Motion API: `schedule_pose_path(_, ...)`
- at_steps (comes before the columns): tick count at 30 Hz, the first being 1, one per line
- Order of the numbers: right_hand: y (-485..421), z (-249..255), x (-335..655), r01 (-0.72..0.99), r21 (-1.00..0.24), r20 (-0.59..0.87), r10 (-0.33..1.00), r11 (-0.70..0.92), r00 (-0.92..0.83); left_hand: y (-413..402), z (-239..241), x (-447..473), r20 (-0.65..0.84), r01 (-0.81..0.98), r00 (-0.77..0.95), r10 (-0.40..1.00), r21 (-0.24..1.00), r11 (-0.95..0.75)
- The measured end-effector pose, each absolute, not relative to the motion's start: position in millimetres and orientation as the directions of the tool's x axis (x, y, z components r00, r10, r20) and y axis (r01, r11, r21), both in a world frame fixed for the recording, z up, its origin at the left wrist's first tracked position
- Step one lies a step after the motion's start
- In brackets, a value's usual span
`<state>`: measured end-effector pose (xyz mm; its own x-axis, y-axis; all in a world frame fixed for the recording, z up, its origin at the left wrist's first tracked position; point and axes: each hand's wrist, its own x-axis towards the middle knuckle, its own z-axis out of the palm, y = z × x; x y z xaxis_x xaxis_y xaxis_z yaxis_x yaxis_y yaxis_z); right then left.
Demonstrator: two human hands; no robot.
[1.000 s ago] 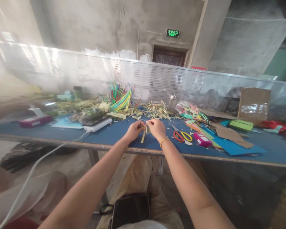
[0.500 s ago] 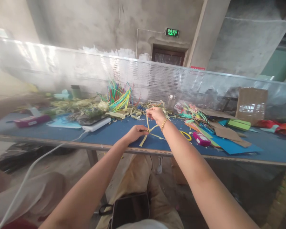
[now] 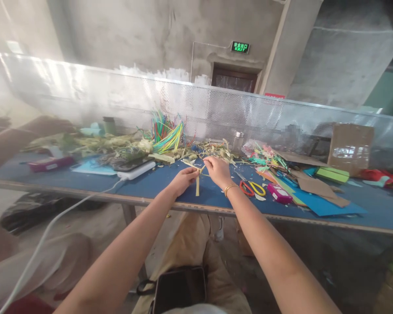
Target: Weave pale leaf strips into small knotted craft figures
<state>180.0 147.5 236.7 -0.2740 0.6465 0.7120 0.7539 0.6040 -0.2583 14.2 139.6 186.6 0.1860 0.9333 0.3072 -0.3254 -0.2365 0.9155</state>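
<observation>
Yellow strips (image 3: pixel 197 185) pinched, right hand (image 3: pixel 218 171) lowered back beside left hand (image 3: pixel 183 179)

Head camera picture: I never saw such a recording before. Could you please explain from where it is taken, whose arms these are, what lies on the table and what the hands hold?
There is no machine here. One camera sits on a person's head and looks forward and down, so the two bare arms are that person's own. The left hand and the right hand together pinch thin yellow strips just above a blue table. On it lie red-and-yellow scissors, a pink box, coloured sticks, cardboard pieces and pale shreds. The blurred arm far left is another person's.
</observation>
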Motion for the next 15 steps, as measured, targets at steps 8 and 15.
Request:
schedule_pose_path(8, 142.0, 219.8, 187.8, 0.806, -0.181, 0.726, 0.630, 0.563, -0.277, 137.8, 188.8, 9.3, 0.213, -0.474, 0.221, 0.952, 0.876, -0.086)
schedule_pose_path(15, 148.2, 206.9, 188.0, 0.838, -0.255, 0.717, 0.676, 0.482, -0.171, 138.9, 187.3, 10.9, 0.193, -0.433, 0.219, 0.957, 0.898, -0.082)
